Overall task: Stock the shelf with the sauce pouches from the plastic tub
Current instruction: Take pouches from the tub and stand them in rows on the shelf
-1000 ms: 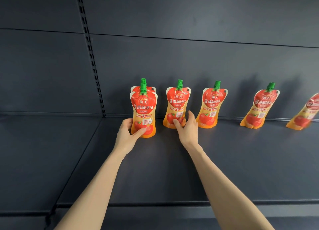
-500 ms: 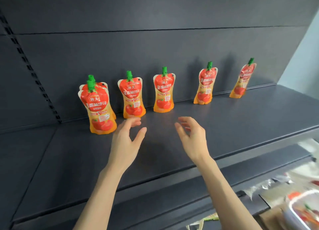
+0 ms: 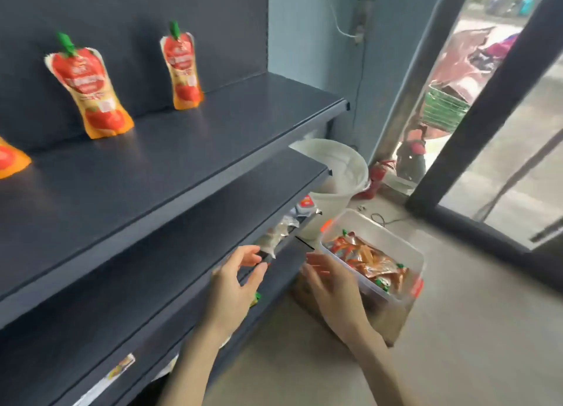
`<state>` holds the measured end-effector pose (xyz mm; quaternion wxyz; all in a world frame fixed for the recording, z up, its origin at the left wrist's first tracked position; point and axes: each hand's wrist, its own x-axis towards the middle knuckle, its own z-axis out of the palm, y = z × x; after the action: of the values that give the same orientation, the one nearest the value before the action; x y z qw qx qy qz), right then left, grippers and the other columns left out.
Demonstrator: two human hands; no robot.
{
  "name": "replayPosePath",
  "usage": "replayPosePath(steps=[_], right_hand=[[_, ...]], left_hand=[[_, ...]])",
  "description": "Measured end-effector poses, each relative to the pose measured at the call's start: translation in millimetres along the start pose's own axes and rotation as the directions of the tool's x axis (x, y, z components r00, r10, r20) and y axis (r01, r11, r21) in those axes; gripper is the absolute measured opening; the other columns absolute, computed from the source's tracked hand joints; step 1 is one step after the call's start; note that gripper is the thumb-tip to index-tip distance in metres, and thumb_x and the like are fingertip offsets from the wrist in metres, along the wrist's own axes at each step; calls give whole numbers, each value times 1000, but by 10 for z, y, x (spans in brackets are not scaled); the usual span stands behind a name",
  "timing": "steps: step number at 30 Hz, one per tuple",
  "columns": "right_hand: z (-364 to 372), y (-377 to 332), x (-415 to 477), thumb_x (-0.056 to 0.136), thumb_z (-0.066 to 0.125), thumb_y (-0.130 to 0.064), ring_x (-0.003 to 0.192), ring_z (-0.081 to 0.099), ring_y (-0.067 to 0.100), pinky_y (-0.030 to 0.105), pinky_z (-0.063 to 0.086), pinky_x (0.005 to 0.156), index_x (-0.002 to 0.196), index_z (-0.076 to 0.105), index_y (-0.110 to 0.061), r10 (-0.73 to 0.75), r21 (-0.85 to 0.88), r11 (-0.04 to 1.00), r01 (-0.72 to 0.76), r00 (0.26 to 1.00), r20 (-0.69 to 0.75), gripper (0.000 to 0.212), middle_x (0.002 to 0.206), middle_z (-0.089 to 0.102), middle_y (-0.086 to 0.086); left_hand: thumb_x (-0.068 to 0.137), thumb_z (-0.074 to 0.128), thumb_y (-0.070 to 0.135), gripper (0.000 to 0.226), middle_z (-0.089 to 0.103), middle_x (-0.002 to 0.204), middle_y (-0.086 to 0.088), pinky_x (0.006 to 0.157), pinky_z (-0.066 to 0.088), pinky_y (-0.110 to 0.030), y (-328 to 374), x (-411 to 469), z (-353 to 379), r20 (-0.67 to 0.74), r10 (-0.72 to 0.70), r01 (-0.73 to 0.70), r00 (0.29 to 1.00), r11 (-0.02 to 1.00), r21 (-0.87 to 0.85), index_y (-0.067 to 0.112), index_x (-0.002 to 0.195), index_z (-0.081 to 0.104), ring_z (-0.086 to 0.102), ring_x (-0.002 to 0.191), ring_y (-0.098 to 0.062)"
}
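A clear plastic tub [image 3: 408,247] with orange clips sits low at the right on a brown box, holding several loose sauce pouches [image 3: 365,258]. Red-and-orange tomato sauce pouches with green caps stand upright on the dark shelf [image 3: 189,149]: one [image 3: 91,92] left of centre, one [image 3: 182,67] further right, and part of another [image 3: 9,159] at the left edge. My left hand [image 3: 234,287] is empty with fingers spread, in front of the lower shelf edges. My right hand [image 3: 332,287] is empty and spread too, just left of the tub.
A lower dark shelf [image 3: 213,220] juts out beneath the stocked one, with packets on shelves below it. A white bucket [image 3: 341,174] stands behind the tub on the floor. A dark door frame [image 3: 487,101] and glass fill the right side.
My view has swung right and down from the shelf to the floor. Both hands left the pouches on the shelf and dropped toward the tub, still empty.
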<state>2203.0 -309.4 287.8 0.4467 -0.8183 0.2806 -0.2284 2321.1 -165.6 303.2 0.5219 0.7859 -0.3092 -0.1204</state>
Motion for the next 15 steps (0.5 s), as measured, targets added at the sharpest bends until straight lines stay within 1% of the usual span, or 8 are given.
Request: replayPosePath(steps=[2,3,6,9,12,15], right_hand=[[-327,295,-58,92,60,-22,93,65,6,23,52,83,108,67,-16,81,1,997,-81,995,-63,18,100,70,-7],[-473,427,-77,92,60,-21,92,65,6,21,52,82,107,67,-16,115,0,993,-116,989,-96,18,99,70,-7],[-824,791,-46,92,60,-20,88,66,9,24,53,80,105,68,-15,220,9,975,-222,957,-192,16,94,70,-6],[-1073,1108,93,92,60,-20,86,65,8,22,51,78,104,68,-17,287,-6,955,-298,925,-248,15,94,70,-6],[-1254,1452,325,92,60,-22,86,65,7,20,51,76,106,67,-17,346,16,935,-355,898,-270,16,94,69,-6],[-1362,1842,675,93,59,-23,87,64,6,17,49,75,103,65,-22,418,45,906,-422,869,-265,12,95,68,-6]], left_hand=[[85,66,15,26,68,91,10,78,48,-15,30,16,462,113,-42,45,993,999,-22,37,98,60,61,85,1],[85,66,17,25,68,91,10,79,48,-18,51,34,669,171,-57,62,984,998,-22,37,98,59,61,84,1],[86,65,22,26,68,92,10,78,41,-7,128,191,1193,308,-54,49,950,998,25,42,98,56,60,89,3],[87,63,25,20,67,94,12,82,41,-10,187,475,1613,405,-52,25,913,997,71,36,104,58,59,93,3],[88,62,25,21,66,95,13,80,41,-10,157,832,2018,470,-67,21,880,995,102,30,108,59,57,94,4],[89,61,27,22,65,95,14,78,39,-8,25,1238,2475,524,-97,39,846,992,121,30,110,58,56,95,4]])
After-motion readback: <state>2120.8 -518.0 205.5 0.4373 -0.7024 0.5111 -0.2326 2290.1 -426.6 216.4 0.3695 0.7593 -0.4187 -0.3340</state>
